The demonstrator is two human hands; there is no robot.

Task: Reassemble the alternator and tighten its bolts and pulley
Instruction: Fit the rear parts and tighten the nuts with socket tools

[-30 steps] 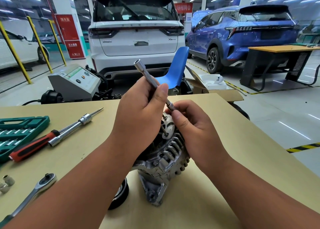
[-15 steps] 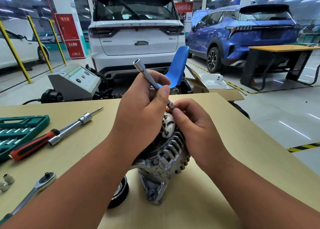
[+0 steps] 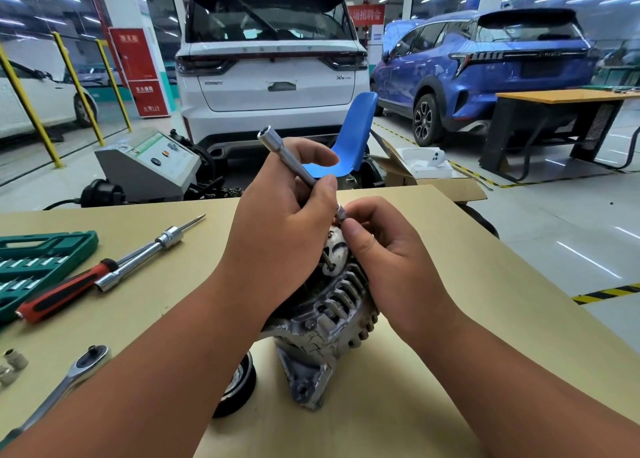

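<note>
A grey metal alternator [image 3: 329,322] stands tilted on the tan table [image 3: 467,284], its black pulley [image 3: 237,386] low at the left. My left hand [image 3: 280,229] grips a long chrome socket extension [image 3: 287,158], whose open end points up and to the left. The extension's lower tip [image 3: 341,213] sits just above the alternator's rear cover. My right hand [image 3: 377,246] pinches that lower tip between thumb and fingers. A thin bolt [image 3: 327,260] stands up from the white rear part under my hands.
On the left of the table lie a red-handled driver with a chrome shaft [image 3: 100,272], a green socket case [image 3: 38,267], a ratchet wrench [image 3: 62,385] and loose sockets [image 3: 12,366]. Beyond the table stand a blue chair [image 3: 353,135], a grey machine [image 3: 149,161] and parked cars.
Both hands and the extension have dropped slightly toward the alternator's rear cover. My right fingers have closed tighter on the extension's lower tip.
</note>
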